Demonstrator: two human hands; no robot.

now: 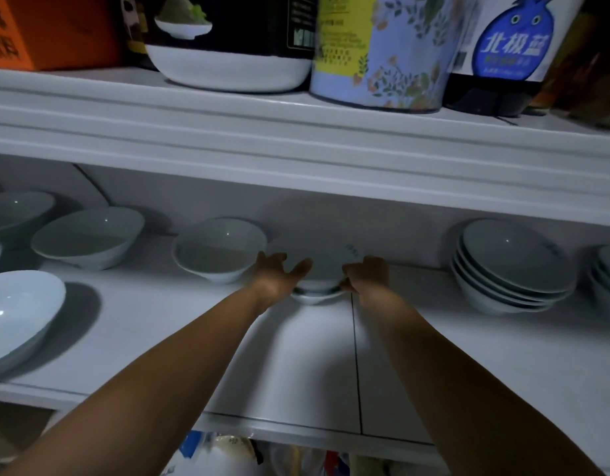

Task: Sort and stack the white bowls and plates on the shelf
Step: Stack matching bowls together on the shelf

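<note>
A white plate (317,255) is held near the back edge of the shelf (296,355), about the middle, just above a small white bowl (315,298). The plate's right rim is gripped by the curled right hand (365,274). Its left rim is touched by the left hand (279,274), with fingers spread out. A deep bowl (221,252) is seen just left of the hands, and a stack of bowls (513,269) toward the right end

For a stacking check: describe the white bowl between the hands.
The white bowl looks ceramic, with a faint blue mark near its right rim. It tilts toward the camera, its foot resting on another dish on the shelf. The left hand touches its left edge, fingers spread; the right hand grips its right rim.
</note>
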